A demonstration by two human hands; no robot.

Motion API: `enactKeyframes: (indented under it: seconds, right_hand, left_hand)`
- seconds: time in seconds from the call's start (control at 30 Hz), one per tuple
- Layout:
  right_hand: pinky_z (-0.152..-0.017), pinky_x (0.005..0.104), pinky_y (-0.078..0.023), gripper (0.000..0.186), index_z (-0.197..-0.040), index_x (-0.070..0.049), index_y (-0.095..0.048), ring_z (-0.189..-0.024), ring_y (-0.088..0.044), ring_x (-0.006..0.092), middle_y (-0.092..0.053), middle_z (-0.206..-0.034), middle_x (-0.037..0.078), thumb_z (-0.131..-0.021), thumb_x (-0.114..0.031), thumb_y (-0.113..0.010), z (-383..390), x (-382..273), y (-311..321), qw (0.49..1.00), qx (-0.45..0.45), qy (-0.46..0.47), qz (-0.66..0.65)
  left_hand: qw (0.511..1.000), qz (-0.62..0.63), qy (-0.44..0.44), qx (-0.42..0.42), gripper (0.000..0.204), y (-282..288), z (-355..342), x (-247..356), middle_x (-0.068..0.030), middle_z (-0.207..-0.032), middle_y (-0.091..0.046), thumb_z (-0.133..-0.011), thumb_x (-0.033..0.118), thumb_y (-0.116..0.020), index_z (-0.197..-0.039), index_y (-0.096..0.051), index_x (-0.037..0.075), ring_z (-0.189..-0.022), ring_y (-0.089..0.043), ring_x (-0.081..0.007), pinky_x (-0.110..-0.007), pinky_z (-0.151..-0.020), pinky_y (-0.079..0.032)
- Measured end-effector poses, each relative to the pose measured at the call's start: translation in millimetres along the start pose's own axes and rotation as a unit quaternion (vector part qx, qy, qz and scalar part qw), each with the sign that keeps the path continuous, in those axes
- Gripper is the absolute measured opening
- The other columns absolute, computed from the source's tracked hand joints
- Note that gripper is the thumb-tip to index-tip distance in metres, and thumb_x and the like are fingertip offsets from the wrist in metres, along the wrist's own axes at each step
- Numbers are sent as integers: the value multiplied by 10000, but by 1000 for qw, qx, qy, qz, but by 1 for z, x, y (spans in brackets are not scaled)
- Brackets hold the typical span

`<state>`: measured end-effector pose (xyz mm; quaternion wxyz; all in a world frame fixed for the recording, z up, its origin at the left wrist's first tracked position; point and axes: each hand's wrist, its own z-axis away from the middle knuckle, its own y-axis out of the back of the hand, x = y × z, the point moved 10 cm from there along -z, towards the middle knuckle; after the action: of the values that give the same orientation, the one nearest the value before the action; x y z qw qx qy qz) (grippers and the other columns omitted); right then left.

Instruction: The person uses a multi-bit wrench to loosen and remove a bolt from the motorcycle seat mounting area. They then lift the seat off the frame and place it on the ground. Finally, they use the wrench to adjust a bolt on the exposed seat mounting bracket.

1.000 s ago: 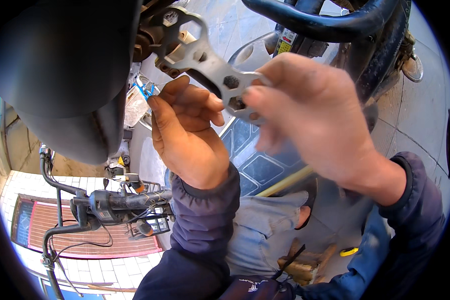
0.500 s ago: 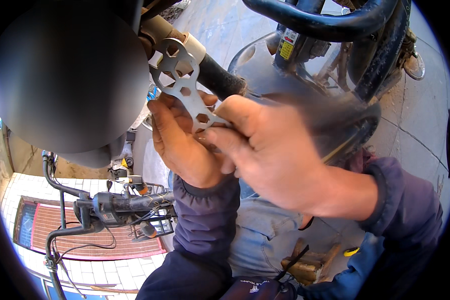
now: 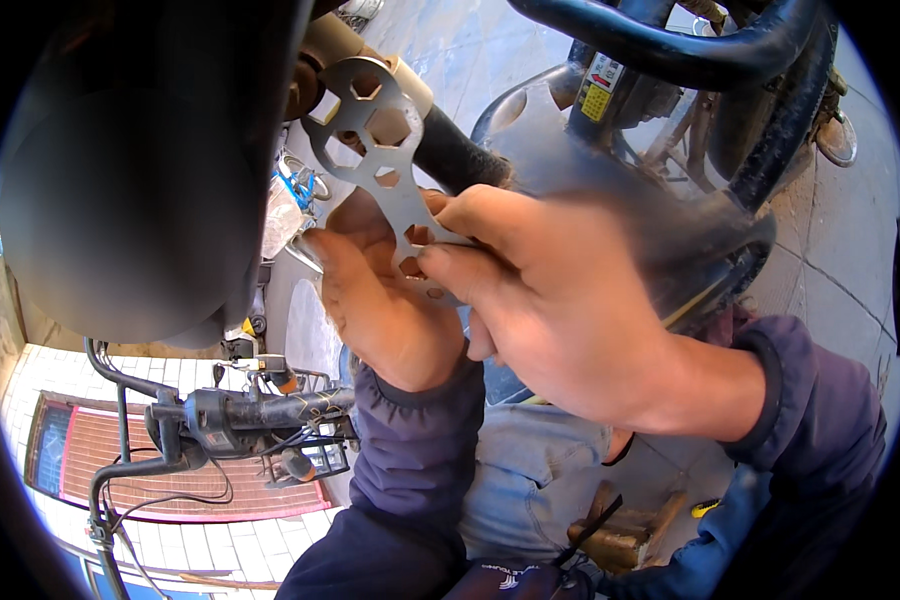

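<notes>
The right hand (image 3: 580, 300) grasps the lower end of a flat silver multi-hole spanner (image 3: 400, 207), thumb on the near face and bent forefinger at its right edge. The spanner is raised between the two hands, tilted so that its broad, lobed head points up and a little left. The left hand (image 3: 370, 315) is just behind and below it, palm turned up and fingers curled, partly covered by the spanner's neck and the other hand; whether those fingers grip anything cannot be told.

The spanner's rounded head overlaps a beige collar (image 3: 417, 85) on a dark tube (image 3: 460, 160); whether metal meets metal there is unclear. Along its left edge only a narrow strip of view separates the head from a large, blurred dark body (image 3: 130, 220) that fills the upper left, so room on that side looks tight. More space opens above and to the right, where pale concrete floor (image 3: 460, 50) shows between the collar and a bent black bar (image 3: 670, 55). The right wrist has open floor beyond its outer side, while a dusty black panel (image 3: 540, 150) lies behind the knuckles. Below the forearms are a jeans-clad leg (image 3: 530, 470) and a wooden stool (image 3: 610, 545); a handlebar (image 3: 270, 410) stretches leftward from beside the left cuff.
</notes>
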<state>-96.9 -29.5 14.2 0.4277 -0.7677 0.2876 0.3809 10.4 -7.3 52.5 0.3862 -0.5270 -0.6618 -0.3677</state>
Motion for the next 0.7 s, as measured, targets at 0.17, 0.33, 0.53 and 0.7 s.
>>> enactKeyframes:
  seconds: [0.17,0.33,0.53,0.7]
  right_hand:
    - [-552,369,-493,122,-971,13,-603,-659,-643,368,-602,-744,255,-872,-53,-578,-5,-9,3,998,18,35,47]
    - [-567,354,-527,113,-848,43,-595,-664,-662,346,-595,-736,271,-864,-69,-583,-3,-14,-3,991,66,114,7]
    - [-525,361,-509,121,-797,23,-570,-576,-638,330,-575,-653,229,-864,-73,-601,4,-20,4,982,90,149,77]
    - [-468,386,-492,182,-741,27,-565,-525,-628,344,-553,-594,241,-879,-90,-581,5,-33,12,974,118,188,35]
  left_hand:
    - [999,41,-11,32,587,1,-1,-5,-131,-1026,-628,-985,515,-375,-1188,-534,-12,-939,-597,-193,-332,-845,-471]
    - [997,-23,-35,66,527,5,-4,-3,-151,-997,-628,-988,454,-420,-1174,-524,-29,-901,-604,-212,-344,-814,-482]
    - [988,-140,-56,22,354,-10,0,11,-160,-964,-630,-1011,306,-425,-1028,-551,-23,-862,-606,-213,-334,-786,-490]
    - [990,-130,-38,44,449,-11,2,6,-138,-933,-611,-1037,365,-295,-1074,-551,-2,-864,-572,-173,-312,-817,-451]
